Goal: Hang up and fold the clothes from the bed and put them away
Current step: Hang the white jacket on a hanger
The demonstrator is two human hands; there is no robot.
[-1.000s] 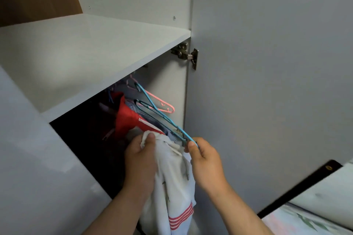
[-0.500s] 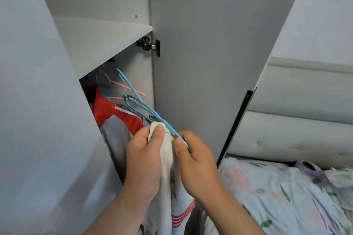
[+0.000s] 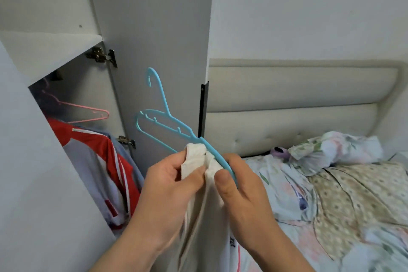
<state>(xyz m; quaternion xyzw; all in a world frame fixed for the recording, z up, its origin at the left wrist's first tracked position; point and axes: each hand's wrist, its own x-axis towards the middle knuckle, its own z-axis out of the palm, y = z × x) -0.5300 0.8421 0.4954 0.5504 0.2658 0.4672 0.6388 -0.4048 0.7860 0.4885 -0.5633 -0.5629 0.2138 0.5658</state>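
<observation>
Since a second ago the blue hanger (image 3: 169, 115) has come off the rail and out of the wardrobe (image 3: 50, 46), and I have turned towards the bed (image 3: 331, 194). It now sits in front of the open door (image 3: 154, 28), hook up and tilted away from me.

My left hand (image 3: 167, 190) pinches the bunched top edge of the white garment (image 3: 196, 152) between thumb and fingers. My right hand (image 3: 242, 187) curls round the near arm of the hanger, thumb pressed on the cloth beside it. The rest of the garment hangs straight down between my wrists.

I judge the step to be feeding the hanger arm into the garment's opening. To do it well I should open that bunched edge with the left hand first, so I can see which layer is which. Then I should slide the arm in along the shoulder seam rather than force it through a fold. Once it is dressed, there looks to be room near the pink hanger (image 3: 88, 115) and red top (image 3: 92, 139).
</observation>
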